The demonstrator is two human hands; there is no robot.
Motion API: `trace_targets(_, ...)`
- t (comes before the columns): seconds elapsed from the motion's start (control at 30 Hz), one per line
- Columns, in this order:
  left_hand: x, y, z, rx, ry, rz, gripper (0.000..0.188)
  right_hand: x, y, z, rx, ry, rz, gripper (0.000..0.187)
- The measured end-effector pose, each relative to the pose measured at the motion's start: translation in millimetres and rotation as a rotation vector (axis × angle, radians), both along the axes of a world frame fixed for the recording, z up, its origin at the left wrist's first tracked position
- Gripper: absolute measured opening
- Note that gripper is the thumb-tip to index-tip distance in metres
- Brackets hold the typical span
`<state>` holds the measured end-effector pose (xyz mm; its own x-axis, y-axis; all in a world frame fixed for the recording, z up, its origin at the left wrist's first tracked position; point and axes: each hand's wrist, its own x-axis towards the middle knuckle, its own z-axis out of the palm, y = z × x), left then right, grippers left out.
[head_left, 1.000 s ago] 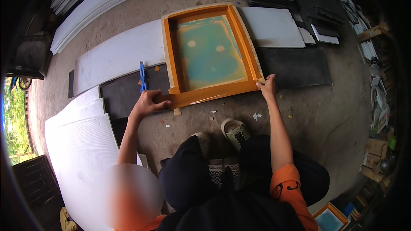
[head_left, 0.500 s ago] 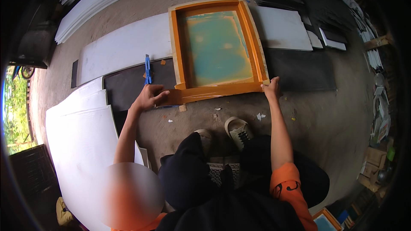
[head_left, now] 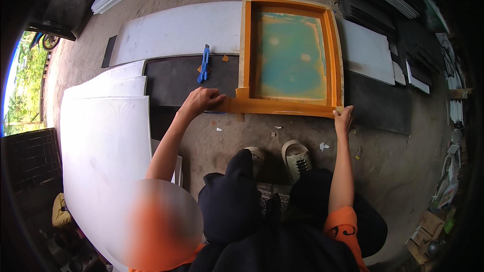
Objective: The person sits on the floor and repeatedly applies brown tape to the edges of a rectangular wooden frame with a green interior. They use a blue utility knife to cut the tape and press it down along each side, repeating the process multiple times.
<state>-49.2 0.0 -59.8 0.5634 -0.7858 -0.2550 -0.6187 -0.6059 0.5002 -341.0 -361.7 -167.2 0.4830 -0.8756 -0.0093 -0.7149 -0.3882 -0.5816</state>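
A strip of brown packing tape [head_left: 282, 107] runs taut along the near edge of a wooden screen-printing frame [head_left: 245, 45]. My left hand [head_left: 204, 100] is closed on the strip's left end, past the frame's corner. At the near right corner, my right hand [head_left: 344, 119] pinches the other end. Brown tape also lines the inner sides of the frame, around a blue-green mesh [head_left: 290, 60]. Whether the strip is stuck along its whole length I cannot tell. A blue utility knife [head_left: 203, 65] lies beyond my left hand on a black board [head_left: 171, 83].
White sheets [head_left: 106, 136] are stacked at the left. A long white board [head_left: 176, 27] extends left of the frame, and another white board [head_left: 368, 50] lies to its right. Dark sheets [head_left: 360, 17] are piled at the far right. My shoes [head_left: 296, 158] stand near the frame.
My view has shifted, so the frame and both hands appear farther right. Both hands keep hold of the tape, which now looks flatter along the near edge.
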Motion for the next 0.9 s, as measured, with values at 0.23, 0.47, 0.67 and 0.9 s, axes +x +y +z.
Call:
trace_targets(0.23,0.1,-7.7,-7.3,0.061,-0.016,0.022,0.04,-16.4,-9.2,-8.2,0.021,0.143,-0.068,0.041)
trace_targets(0.47,1.5,-9.1,-17.1,0.063,-0.05,0.009,0.042,8.8,43.6,15.4,-0.361,0.234,-0.224,0.025)
trace_targets(0.67,5.2,-2.2,-21.7,0.052,-0.067,0.017,0.043,83.9,193.3,41.9,-0.365,0.063,0.557,0.049)
trace_targets(0.9,1.4,-8.2,-21.3,0.009,-0.036,0.03,0.038,117.3,233.0,37.6,-0.471,0.128,0.743,0.06)
